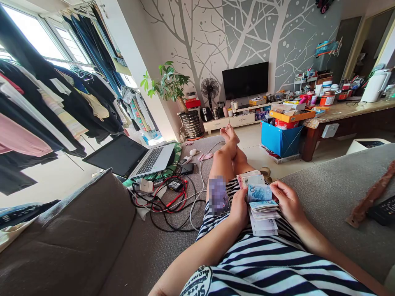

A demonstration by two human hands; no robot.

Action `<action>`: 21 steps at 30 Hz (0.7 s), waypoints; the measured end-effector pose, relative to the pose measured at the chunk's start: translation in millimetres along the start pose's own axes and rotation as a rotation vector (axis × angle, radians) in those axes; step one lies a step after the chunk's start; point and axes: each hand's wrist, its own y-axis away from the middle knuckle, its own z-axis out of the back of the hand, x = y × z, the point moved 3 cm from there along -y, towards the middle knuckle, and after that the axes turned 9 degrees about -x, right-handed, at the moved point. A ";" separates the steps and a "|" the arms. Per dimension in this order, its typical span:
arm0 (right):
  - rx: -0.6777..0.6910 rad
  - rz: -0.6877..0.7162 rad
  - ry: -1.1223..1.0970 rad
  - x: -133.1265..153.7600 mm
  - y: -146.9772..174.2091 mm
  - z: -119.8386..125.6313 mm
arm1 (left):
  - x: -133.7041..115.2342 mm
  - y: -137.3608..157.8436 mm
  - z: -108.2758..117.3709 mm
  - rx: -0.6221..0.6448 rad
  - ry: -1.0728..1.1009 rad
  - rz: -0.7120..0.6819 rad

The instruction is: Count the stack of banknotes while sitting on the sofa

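My left hand (pixel 240 206) is closed on the left edge of a blue 10 banknote (pixel 261 193). The thumb and fingers of my right hand (pixel 286 199) pinch that note's upper right corner. Just below it, a stack of blue and pale banknotes (pixel 263 216) fans out over my striped lap; whether my left fingers also grip this stack is hidden. More banknotes, reddish and pale (pixel 250 179), lie beyond the blue note on my legs. A phone (pixel 219 196) with a blurred screen rests on my thigh, left of my left hand.
To the left on the grey sofa (pixel 148 242) sit an open laptop (pixel 132 158), tangled cables (pixel 173 201) and chargers (pixel 145 186). At right lie a remote control (pixel 384 209) and a brown strip (pixel 370 193). A blue box (pixel 281 139) stands by the cluttered table (pixel 342 113).
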 end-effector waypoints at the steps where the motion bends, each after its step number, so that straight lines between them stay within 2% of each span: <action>1: 0.001 0.000 -0.005 -0.2 0.0 0.1 | 0.5 -0.4 0.3 0.004 -0.003 -0.001; 10: 0.020 0.004 -0.010 2.7 1.1 -1.4 | -0.4 -0.6 -1.0 0.023 -0.022 -0.006; 17: 0.110 -0.033 -0.084 5.6 3.1 -4.3 | -2.4 1.2 -4.1 0.009 0.026 0.014; 21: 0.061 -0.034 -0.018 0.0 -0.7 -3.1 | -1.5 1.3 -4.4 0.027 0.047 0.041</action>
